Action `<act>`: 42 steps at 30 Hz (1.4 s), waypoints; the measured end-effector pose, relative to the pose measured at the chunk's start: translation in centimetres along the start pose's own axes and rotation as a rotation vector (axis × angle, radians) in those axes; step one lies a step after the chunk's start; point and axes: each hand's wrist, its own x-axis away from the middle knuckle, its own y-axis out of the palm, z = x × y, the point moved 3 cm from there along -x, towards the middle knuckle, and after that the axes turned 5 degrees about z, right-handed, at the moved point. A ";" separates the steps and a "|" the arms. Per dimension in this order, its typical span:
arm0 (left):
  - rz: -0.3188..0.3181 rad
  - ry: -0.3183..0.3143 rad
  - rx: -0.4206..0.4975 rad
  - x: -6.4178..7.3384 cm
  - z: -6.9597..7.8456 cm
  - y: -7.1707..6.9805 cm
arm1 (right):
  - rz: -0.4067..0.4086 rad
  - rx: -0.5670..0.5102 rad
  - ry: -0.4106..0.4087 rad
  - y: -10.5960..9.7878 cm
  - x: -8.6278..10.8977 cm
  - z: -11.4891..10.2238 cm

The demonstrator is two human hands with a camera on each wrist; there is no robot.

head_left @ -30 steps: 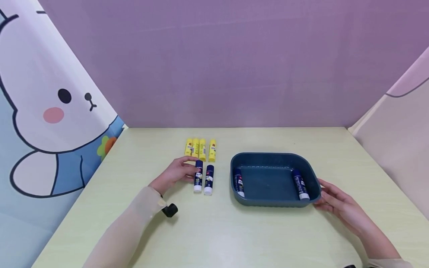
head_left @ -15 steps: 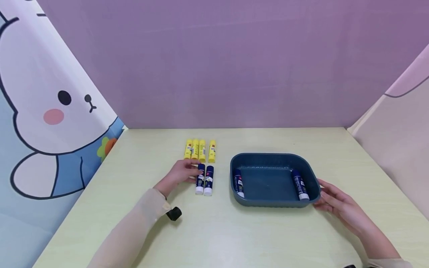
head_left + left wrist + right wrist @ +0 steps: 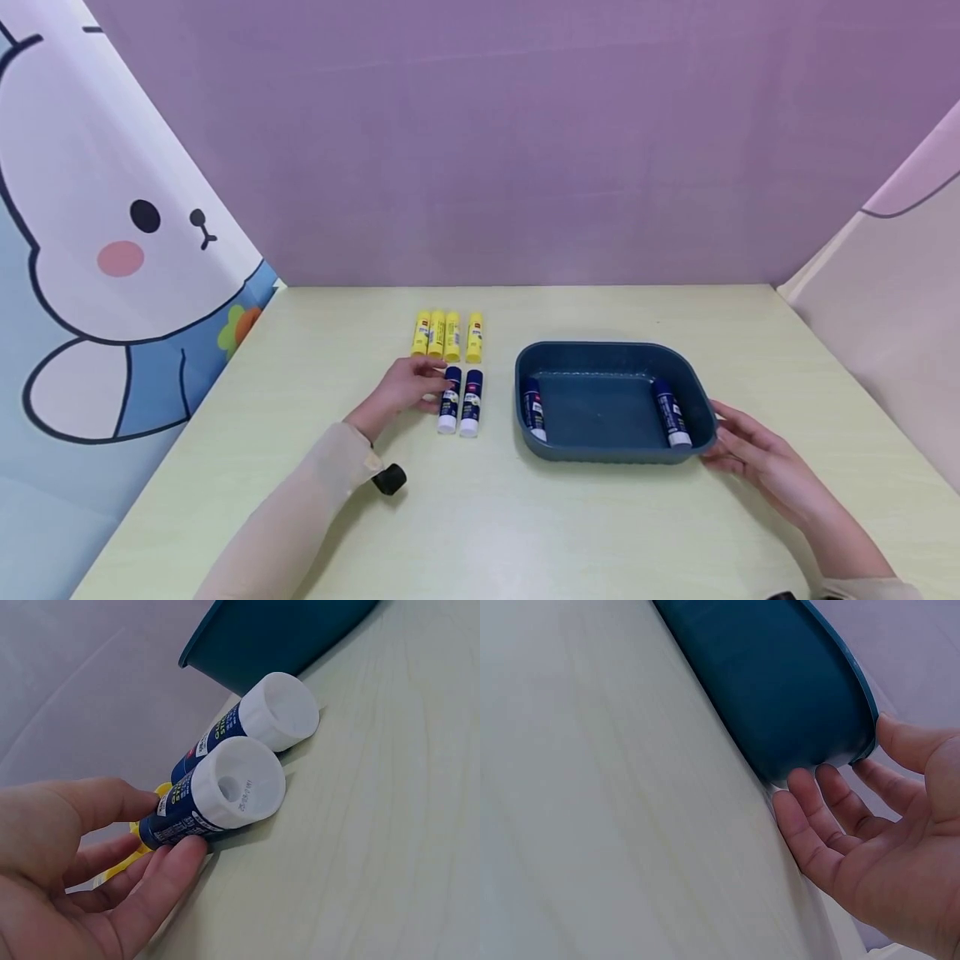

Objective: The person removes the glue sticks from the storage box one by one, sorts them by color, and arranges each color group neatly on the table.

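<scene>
My left hand [image 3: 407, 387] pinches a navy glue stick [image 3: 449, 402] with a white base, lying on the table. In the left wrist view the thumb [image 3: 120, 801] is on one side of the tube and the fingers are on the other. Just right of it lies a second navy glue stick [image 3: 471, 406], nearly parallel. My right hand [image 3: 765, 460] rests relaxed fingers against the right end of a dark teal bin [image 3: 615, 456], with the thumb near its rim. Inside are one navy glue stick [image 3: 535, 410] along the left wall and another navy glue stick [image 3: 672, 414] at the right.
Several yellow glue sticks [image 3: 437, 335] lie in a row behind the left hand, with one yellow glue stick [image 3: 475, 337] set slightly apart. A purple backdrop [image 3: 525, 167] borders the table [image 3: 525, 533] at the back, and a cartoon-printed sheet [image 3: 97, 292] at the left.
My left hand has slid its glue stick a little to the right, toward the second one, which has since shifted slightly right. The right hand and bin have stayed put.
</scene>
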 end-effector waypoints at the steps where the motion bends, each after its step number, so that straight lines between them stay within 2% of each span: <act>1: 0.001 0.000 0.000 0.1 0.0 0.0 | 0.004 0.002 0.001 0.0 0.0 0.0; 6: -0.014 0.012 0.012 0.3 0.4 0.0 | 0.009 0.008 0.004 -0.1 0.1 0.0; 11: -0.010 0.060 0.012 0.3 1.0 -0.6 | 0.011 0.010 0.004 0.0 0.0 -0.1; 16: 0.002 0.111 0.044 0.3 2.3 -1.3 | 0.010 0.003 -0.001 0.1 0.0 -0.1; 22: -0.004 0.150 0.071 0.5 4.0 -1.1 | 0.008 -0.010 -0.004 0.0 0.0 0.0; 28: -0.063 0.174 0.136 0.5 5.4 -0.2 | 0.008 -0.007 -0.003 0.1 0.0 0.0; 34: -0.140 0.190 0.225 0.5 6.7 1.4 | 0.005 -0.010 -0.004 0.2 0.0 0.0; 42: -0.215 0.213 0.214 0.7 9.0 4.5 | 0.016 0.007 0.000 0.2 0.0 -0.1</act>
